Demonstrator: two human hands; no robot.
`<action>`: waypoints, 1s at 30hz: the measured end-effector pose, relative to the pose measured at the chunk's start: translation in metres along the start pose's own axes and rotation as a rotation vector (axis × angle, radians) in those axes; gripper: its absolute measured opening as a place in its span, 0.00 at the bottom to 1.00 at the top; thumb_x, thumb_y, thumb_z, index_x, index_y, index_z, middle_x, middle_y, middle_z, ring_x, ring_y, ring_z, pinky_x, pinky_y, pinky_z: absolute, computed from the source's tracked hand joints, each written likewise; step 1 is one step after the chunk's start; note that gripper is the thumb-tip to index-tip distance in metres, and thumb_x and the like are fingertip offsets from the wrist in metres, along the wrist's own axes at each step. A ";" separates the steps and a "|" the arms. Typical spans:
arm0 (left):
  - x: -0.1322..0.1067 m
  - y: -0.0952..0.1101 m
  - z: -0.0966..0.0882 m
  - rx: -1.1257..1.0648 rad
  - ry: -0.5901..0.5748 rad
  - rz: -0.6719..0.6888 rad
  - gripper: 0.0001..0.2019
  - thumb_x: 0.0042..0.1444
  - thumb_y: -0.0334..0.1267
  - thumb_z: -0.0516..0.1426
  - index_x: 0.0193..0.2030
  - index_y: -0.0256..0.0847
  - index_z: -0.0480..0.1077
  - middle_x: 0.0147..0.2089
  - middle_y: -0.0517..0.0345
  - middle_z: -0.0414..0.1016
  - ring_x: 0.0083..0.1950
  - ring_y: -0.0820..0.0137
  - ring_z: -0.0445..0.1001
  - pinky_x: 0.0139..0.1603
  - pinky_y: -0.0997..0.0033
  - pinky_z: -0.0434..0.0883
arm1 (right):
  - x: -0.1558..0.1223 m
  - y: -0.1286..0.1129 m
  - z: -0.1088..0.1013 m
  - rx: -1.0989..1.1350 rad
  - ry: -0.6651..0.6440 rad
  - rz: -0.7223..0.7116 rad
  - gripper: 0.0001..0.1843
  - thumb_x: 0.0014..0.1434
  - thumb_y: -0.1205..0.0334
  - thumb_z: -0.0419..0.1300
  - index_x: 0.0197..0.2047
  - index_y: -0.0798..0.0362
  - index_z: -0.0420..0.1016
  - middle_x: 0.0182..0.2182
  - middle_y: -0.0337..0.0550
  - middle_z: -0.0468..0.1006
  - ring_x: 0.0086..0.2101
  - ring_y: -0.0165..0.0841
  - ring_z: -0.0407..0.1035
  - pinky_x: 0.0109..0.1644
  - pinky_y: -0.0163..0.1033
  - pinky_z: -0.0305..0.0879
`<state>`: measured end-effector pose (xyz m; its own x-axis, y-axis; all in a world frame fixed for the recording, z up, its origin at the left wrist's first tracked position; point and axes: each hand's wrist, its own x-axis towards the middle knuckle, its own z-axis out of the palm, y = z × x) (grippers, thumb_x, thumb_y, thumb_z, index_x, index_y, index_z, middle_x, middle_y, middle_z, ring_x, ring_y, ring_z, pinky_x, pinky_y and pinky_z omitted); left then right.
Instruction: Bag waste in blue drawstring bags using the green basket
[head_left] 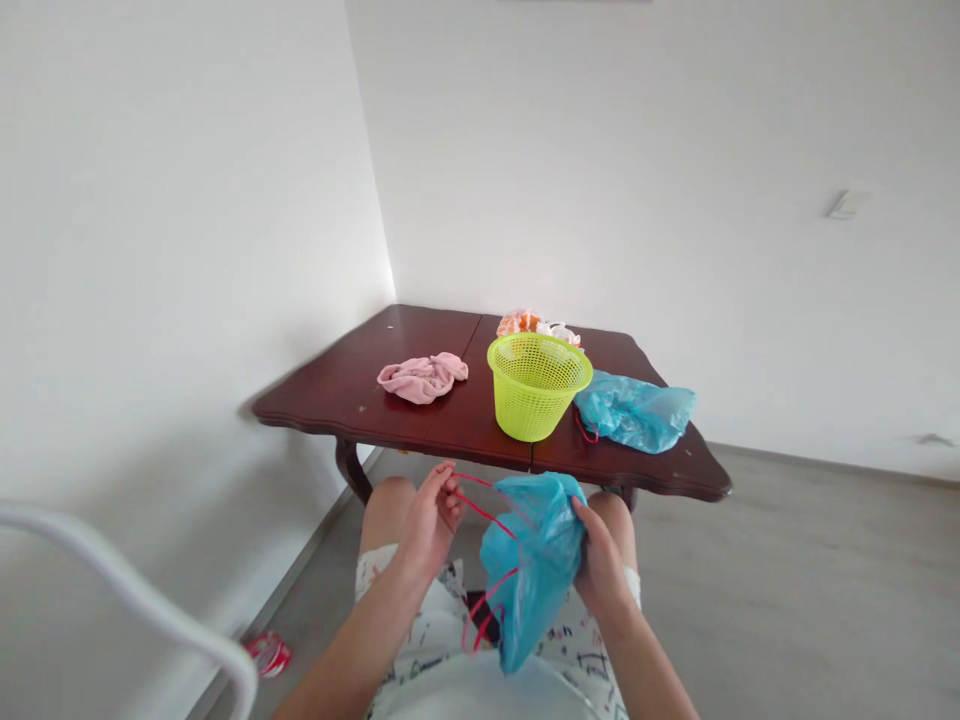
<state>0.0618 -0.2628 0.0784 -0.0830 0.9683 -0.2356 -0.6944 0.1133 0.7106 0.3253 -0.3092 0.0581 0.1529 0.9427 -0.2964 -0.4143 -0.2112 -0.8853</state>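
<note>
My left hand (429, 522) pinches the red drawstring (480, 508) of a blue plastic drawstring bag (531, 565), pulling the cord out to the left. My right hand (601, 556) grips the bag's right side above my lap, and red cord loops hang at the bag's lower left. Beyond my hands, a dark polished wooden table (352, 395) holds a crumpled pink cloth (422, 377), a lime-green perforated plastic basket (536, 385) and a second blue plastic bag (634, 411) with red cord (585, 428). Orange and white items (536, 325) lie partly hidden behind the basket.
A curved white tube (127, 585), perhaps a chair frame, crosses the lower left of the view. A crushed red and white can (268, 654) lies on the grey floor (787, 570) by the wall's skirting. White walls meet behind the table.
</note>
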 end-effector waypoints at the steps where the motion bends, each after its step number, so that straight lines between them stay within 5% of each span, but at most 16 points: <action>1: 0.003 0.000 -0.002 -0.005 0.025 -0.033 0.23 0.56 0.48 0.81 0.47 0.42 0.77 0.35 0.66 0.74 0.28 0.78 0.70 0.28 0.80 0.69 | -0.002 -0.007 -0.001 -0.004 0.005 0.013 0.30 0.56 0.28 0.76 0.42 0.46 0.89 0.39 0.48 0.93 0.48 0.59 0.88 0.49 0.56 0.86; 4: 0.002 -0.008 -0.005 0.213 -0.041 -0.099 0.26 0.60 0.58 0.79 0.53 0.43 0.81 0.48 0.55 0.84 0.42 0.70 0.80 0.39 0.75 0.78 | -0.008 -0.020 -0.004 -0.033 -0.005 0.039 0.30 0.55 0.27 0.79 0.43 0.46 0.89 0.40 0.48 0.94 0.49 0.58 0.88 0.52 0.57 0.86; 7: -0.010 -0.028 -0.001 0.500 -0.333 -0.166 0.35 0.58 0.67 0.78 0.60 0.43 0.84 0.59 0.47 0.87 0.58 0.59 0.84 0.53 0.67 0.79 | -0.013 -0.018 -0.005 -0.073 -0.080 0.062 0.33 0.56 0.25 0.78 0.44 0.47 0.90 0.39 0.49 0.93 0.47 0.58 0.88 0.50 0.57 0.86; 10: -0.020 -0.048 0.006 0.555 -0.506 -0.224 0.35 0.58 0.71 0.77 0.54 0.39 0.85 0.50 0.47 0.89 0.52 0.56 0.85 0.54 0.62 0.77 | -0.012 -0.010 -0.002 -0.124 -0.076 0.063 0.34 0.55 0.24 0.78 0.42 0.47 0.90 0.37 0.47 0.92 0.42 0.54 0.87 0.46 0.53 0.84; 12: -0.022 -0.054 0.011 0.528 -0.528 -0.185 0.34 0.59 0.71 0.76 0.50 0.39 0.86 0.46 0.48 0.89 0.49 0.55 0.85 0.56 0.59 0.78 | -0.008 -0.006 -0.001 -0.196 -0.083 0.021 0.36 0.53 0.22 0.78 0.43 0.47 0.89 0.35 0.45 0.90 0.40 0.52 0.85 0.45 0.52 0.83; 15: -0.019 -0.048 0.017 0.557 -0.561 -0.054 0.29 0.64 0.67 0.73 0.52 0.41 0.87 0.48 0.48 0.90 0.56 0.50 0.85 0.64 0.52 0.79 | -0.002 -0.004 -0.001 -0.335 0.029 -0.241 0.35 0.54 0.20 0.78 0.43 0.44 0.86 0.36 0.43 0.86 0.40 0.49 0.80 0.46 0.51 0.81; 17: -0.018 -0.038 0.018 0.618 -0.592 0.029 0.25 0.70 0.64 0.70 0.55 0.43 0.86 0.51 0.49 0.90 0.58 0.50 0.85 0.66 0.53 0.78 | -0.002 -0.004 -0.001 -0.397 0.136 -0.428 0.32 0.60 0.21 0.74 0.45 0.41 0.84 0.39 0.45 0.86 0.42 0.50 0.79 0.48 0.51 0.81; 19: -0.020 -0.027 0.019 0.676 -0.618 0.081 0.21 0.74 0.60 0.68 0.59 0.45 0.85 0.53 0.50 0.89 0.58 0.52 0.85 0.65 0.55 0.78 | -0.007 0.000 0.000 -0.446 0.095 -0.508 0.27 0.69 0.25 0.70 0.50 0.40 0.85 0.45 0.47 0.87 0.47 0.50 0.79 0.53 0.50 0.80; 24: -0.031 -0.020 0.018 0.889 -0.684 0.207 0.16 0.76 0.53 0.65 0.53 0.42 0.84 0.53 0.49 0.88 0.57 0.56 0.82 0.64 0.62 0.77 | -0.013 0.021 0.011 -0.559 -0.212 -0.449 0.28 0.72 0.29 0.70 0.46 0.48 0.85 0.39 0.45 0.84 0.42 0.43 0.77 0.48 0.43 0.74; 30: -0.019 -0.013 0.003 1.122 -0.553 0.186 0.23 0.78 0.57 0.56 0.43 0.41 0.81 0.40 0.53 0.84 0.44 0.60 0.78 0.48 0.66 0.72 | 0.003 0.020 -0.001 -0.437 -0.148 -0.352 0.34 0.68 0.23 0.70 0.36 0.48 0.76 0.29 0.36 0.71 0.30 0.34 0.64 0.33 0.37 0.62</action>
<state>0.0744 -0.2819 0.0757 0.3832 0.9227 0.0433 0.3046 -0.1705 0.9371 0.3185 -0.3111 0.0390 0.0741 0.9949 0.0679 0.0523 0.0641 -0.9966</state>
